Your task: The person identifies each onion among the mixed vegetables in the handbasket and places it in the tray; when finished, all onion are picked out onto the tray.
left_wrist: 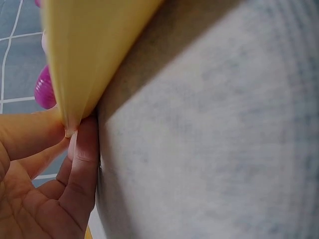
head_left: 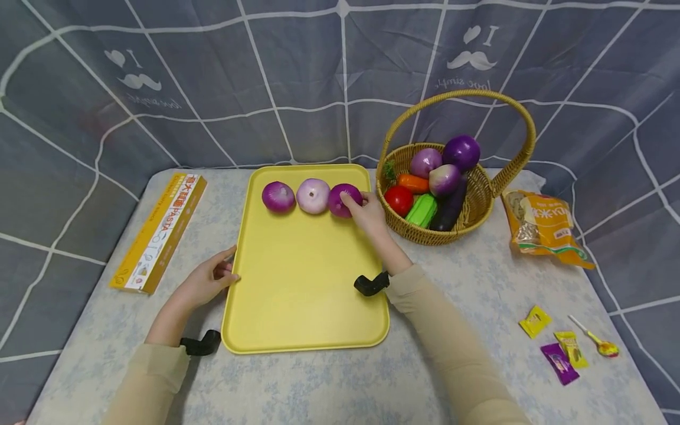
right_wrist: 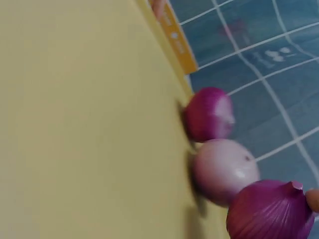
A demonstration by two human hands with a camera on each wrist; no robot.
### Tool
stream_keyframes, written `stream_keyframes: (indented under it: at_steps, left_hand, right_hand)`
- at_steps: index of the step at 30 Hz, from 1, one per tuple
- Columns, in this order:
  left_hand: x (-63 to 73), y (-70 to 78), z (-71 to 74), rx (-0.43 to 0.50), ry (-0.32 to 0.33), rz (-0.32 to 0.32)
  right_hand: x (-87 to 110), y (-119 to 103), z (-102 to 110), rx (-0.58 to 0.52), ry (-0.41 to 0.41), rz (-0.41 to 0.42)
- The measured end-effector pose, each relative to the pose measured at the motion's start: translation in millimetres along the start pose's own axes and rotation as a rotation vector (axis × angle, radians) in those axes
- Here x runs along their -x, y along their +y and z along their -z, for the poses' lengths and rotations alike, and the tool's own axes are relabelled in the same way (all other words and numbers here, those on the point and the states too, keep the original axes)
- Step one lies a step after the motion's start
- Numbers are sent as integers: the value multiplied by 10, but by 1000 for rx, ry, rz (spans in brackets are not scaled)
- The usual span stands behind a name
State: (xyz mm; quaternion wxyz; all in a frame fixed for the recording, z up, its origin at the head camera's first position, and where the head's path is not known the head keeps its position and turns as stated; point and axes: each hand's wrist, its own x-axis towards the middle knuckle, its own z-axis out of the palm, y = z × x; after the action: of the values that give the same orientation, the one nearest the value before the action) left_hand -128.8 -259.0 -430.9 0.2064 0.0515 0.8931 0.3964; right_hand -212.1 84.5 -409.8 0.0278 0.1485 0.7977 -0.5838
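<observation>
My right hand [head_left: 370, 215] holds a purple onion [head_left: 340, 203] by its right side, at the far right end of the yellow tray [head_left: 305, 283]. In the right wrist view, that onion [right_wrist: 266, 211] shows its stem end and only a fingertip is visible. To its left, a pale purple-white onion [head_left: 313, 196] and another purple onion [head_left: 278, 197] sit in a row along the tray's far side. My left hand [head_left: 204, 282] pinches the tray's left rim; the left wrist view has thumb and fingers on either side of the rim [left_wrist: 72, 112].
A wicker basket [head_left: 480, 206] of vegetables stands right of the tray, its tall handle arching over. Beyond it lies an orange bag [head_left: 544, 224]. Wrapped candies [head_left: 560, 363] and a lollipop [head_left: 605, 348] lie at front right. A pasta box [head_left: 162, 233] lies on the left.
</observation>
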Motion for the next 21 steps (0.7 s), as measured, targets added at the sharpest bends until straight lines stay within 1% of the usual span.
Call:
stream_keyframes:
  at_steps: [4, 7, 15, 18, 21]
  left_hand:
    - [1, -7, -6, -3, 3, -7]
    - [0, -17, -2, -11, 1, -8]
    - [-8, -39, 6, -17, 3, -12]
    - [-11, -36, -6, -6, 4, -21]
    - [-7, -33, -11, -1, 2, -30]
  right_hand:
    - [-62, 101, -100, 43, 43, -20]
    - [-99, 150, -154, 59, 71, -12]
    - [-140, 169, -244, 92, 115, 46]
    - [-120, 160, -259, 112, 121, 68]
    - [-59, 140, -258, 148, 120, 107]
